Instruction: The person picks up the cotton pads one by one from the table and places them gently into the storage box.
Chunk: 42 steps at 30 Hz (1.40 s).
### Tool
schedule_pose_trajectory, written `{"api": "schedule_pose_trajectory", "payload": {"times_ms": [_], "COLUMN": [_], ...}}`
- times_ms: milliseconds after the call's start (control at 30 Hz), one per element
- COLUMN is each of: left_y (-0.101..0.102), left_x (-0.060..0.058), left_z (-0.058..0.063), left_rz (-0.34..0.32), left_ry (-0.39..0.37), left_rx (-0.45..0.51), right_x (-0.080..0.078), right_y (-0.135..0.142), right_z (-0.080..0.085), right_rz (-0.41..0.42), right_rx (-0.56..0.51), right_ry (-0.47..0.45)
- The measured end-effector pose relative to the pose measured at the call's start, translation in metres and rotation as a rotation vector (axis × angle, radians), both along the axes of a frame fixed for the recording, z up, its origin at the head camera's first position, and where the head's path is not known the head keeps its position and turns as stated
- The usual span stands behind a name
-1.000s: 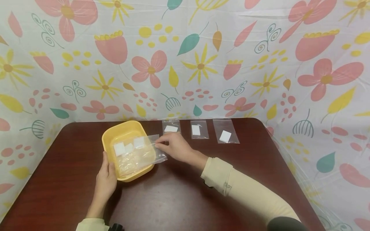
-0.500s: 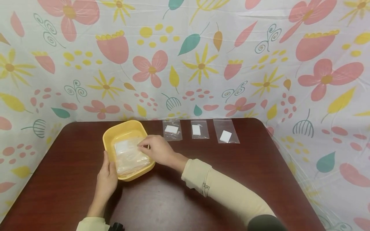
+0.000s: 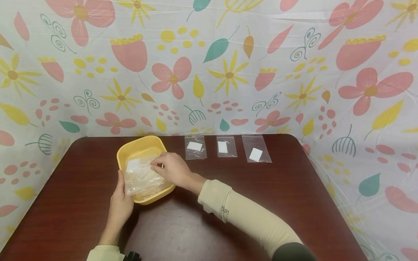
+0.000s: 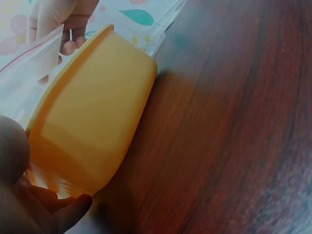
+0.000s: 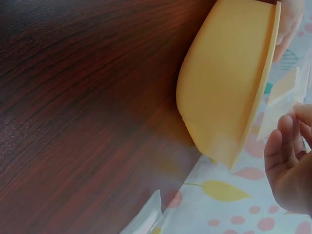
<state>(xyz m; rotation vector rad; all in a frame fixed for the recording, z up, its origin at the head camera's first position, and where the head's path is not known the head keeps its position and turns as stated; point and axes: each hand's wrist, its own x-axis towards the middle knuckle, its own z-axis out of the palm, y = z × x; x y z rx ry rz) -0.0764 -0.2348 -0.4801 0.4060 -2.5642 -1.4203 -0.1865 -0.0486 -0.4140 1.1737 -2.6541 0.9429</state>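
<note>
A yellow plastic basin (image 3: 151, 142) stands on the left part of the table, tilted slightly in the left wrist view. My left hand (image 3: 121, 203) grips its left side, thumb at the rim and fingers under the wall (image 4: 92, 117). Over the basin's opening, my right hand (image 3: 176, 168) pinches the edge of a clear zip bag (image 3: 142, 177) between thumb and forefinger. Inside that bag a white flat piece (image 3: 133, 165) shows through the plastic. More clear plastic lies in the basin beneath it, partly covered by the held bag.
Along the far table edge lie three clear zip bags, the left one (image 3: 196, 154), the middle one (image 3: 231, 150) and the right one (image 3: 262, 157), each with a white rectangular piece inside. A flowered curtain (image 3: 209, 90) hangs behind the dark wooden table (image 3: 248, 195).
My right hand has moved left from beyond the basin's right rim to over its opening, carrying the pinched bag with it. The left hand keeps its grip on the basin.
</note>
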Motion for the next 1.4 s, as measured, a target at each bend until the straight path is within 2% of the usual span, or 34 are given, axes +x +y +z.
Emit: {"api": "schedule_pose_trajectory", "payload": {"times_ms": [433,567,733,833,1033,1400], "left_y": [0.001,0.000,0.001,0.001,0.002,0.001], "left_x": [0.001,0.003,0.004,0.004,0.002,0.001], "left_z": [-0.001,-0.002,-0.002,-0.002,-0.003,0.000], "left_rz": [0.003,0.000,-0.007,-0.006,-0.003,-0.001], "left_ry": [-0.007,-0.006,0.001,0.005,0.026,0.018], "left_rx": [-0.001,-0.006,-0.013,-0.016,-0.020,-0.020], "right_x": [0.000,0.001,0.003,0.004,0.003,0.002], "right_y": [-0.002,-0.002,-0.006,-0.008,-0.008,-0.007], "right_z": [-0.008,-0.014,-0.022,-0.026,-0.032,-0.034], "right_rz": [-0.034,-0.031,-0.065,-0.091,-0.126,-0.113], "right_rx": [0.054,0.100,0.239,0.307,0.355,0.398], "right_ry": [0.004,0.077,0.203,0.238,0.201,0.185]}}
